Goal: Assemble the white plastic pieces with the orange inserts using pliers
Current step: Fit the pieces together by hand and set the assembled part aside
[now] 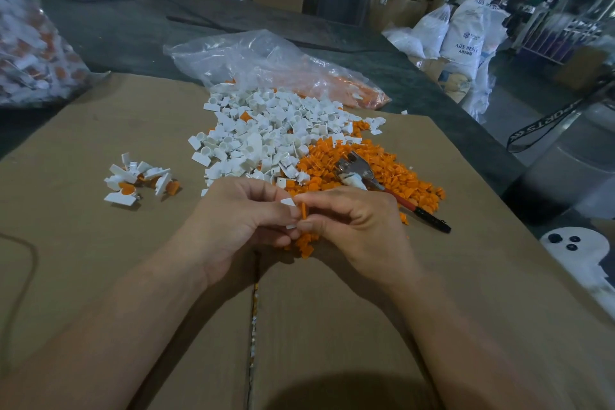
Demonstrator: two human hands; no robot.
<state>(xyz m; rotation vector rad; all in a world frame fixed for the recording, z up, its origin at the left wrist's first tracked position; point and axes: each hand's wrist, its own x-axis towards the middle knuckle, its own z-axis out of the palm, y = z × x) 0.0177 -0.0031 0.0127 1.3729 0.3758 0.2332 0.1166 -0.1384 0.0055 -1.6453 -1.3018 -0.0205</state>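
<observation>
Over the middle of the cardboard sheet (pixel 100 243), the left hand (pixel 239 220) grips a white plastic piece (pixel 288 202) while the right hand (pixel 352 223) pinches an orange insert (pixel 303 211) against it. I judge this the fitting step. Next comes reaching for the pliers (pixel 362 173), lying on the orange pile (pixel 392 170) toward the right edge. Fingers hide how far the insert sits.

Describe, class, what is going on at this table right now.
A person is putting small plastic parts together by hand over a sheet of cardboard. The left hand pinches a white piece while the right hand holds an orange insert against it. The pliers lie unused on the orange pile, beside the white pile. A small cluster of white-and-orange parts, seemingly finished, sits to the left.
</observation>
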